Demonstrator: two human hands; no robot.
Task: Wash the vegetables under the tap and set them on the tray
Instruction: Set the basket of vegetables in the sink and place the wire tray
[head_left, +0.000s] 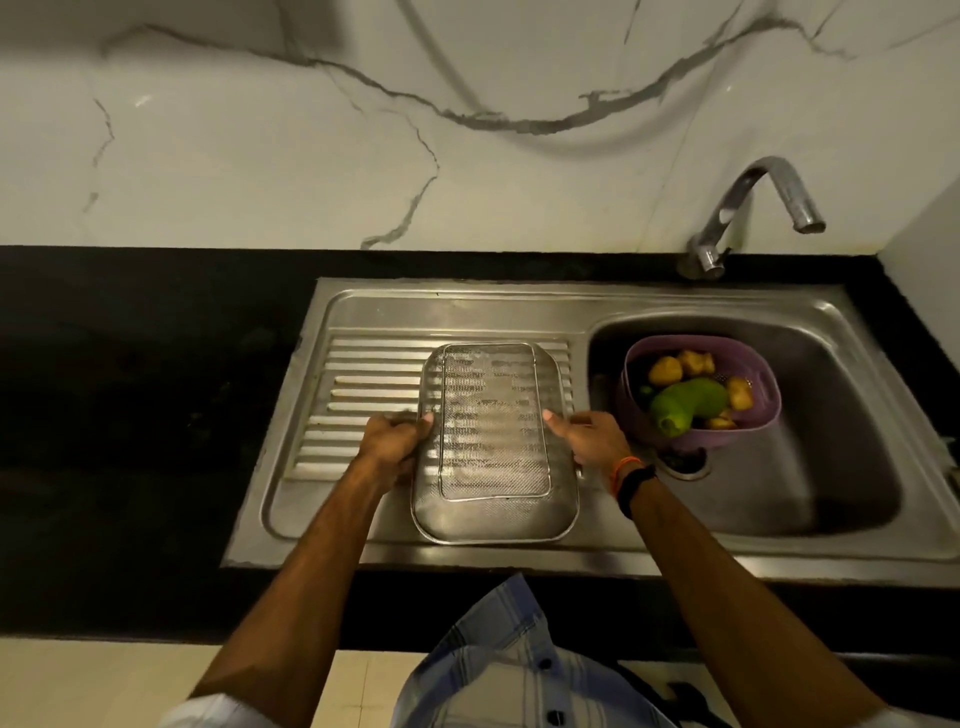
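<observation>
Vegetables (691, 395), one long green gourd and several yellow-brown lumps, lie in a purple plastic basket (769, 410) inside the steel sink bowl (810, 488), not yet washed I think, because the curved chrome tap (779, 202) gives no water. Beside the bowl, on the ribbed steel draining board (363, 374) set in the black surface (130, 389), stands the rectangular steel mesh tray (493, 441). The left hand (395, 441) grips its left rim, fingers curled around the edge. The right hand (592, 436) holds the right rim, thumb on top. Probably both place it level and near the bowl, so wet vegetables can drain there.
</observation>
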